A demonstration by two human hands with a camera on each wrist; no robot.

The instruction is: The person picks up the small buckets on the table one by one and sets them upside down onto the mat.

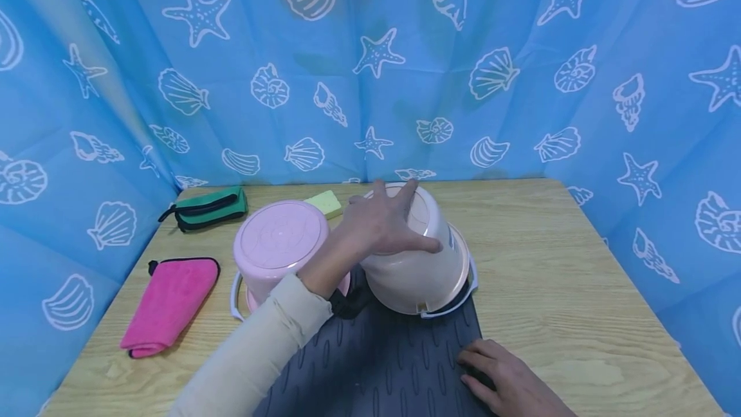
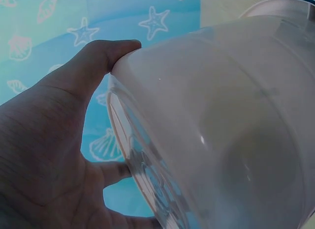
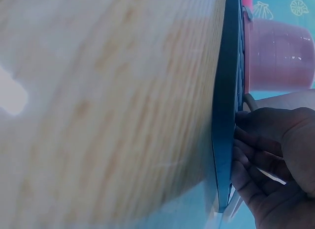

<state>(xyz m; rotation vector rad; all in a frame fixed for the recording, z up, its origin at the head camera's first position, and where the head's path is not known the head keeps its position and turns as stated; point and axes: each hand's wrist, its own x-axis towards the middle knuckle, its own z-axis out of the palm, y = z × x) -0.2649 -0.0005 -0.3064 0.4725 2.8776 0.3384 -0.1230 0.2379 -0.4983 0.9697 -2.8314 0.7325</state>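
Note:
A beige bucket [image 1: 413, 275] stands upside down and tilted on the far part of a dark ribbed mat [image 1: 376, 359]. My left hand [image 1: 382, 221] grips it across its upturned base, thumb on one side and fingers spread over the other. In the left wrist view, the thumb presses the rounded edge of the bucket [image 2: 211, 116]. Left of it sits an upside-down pink bucket [image 1: 280, 237], partly hidden behind my left forearm. My right hand [image 1: 512, 378] rests at the mat's right edge, fingers loosely bent, fingertips against the mat [image 3: 226, 106] in the right wrist view.
On the left of the wooden table [image 1: 579, 314] lie a folded pink cloth [image 1: 173, 301] and a green zip pouch [image 1: 211, 208]. A pale yellow sponge [image 1: 325, 203] lies behind the buckets. Blue shell-patterned curtains [image 1: 324, 50] close in the back and both sides.

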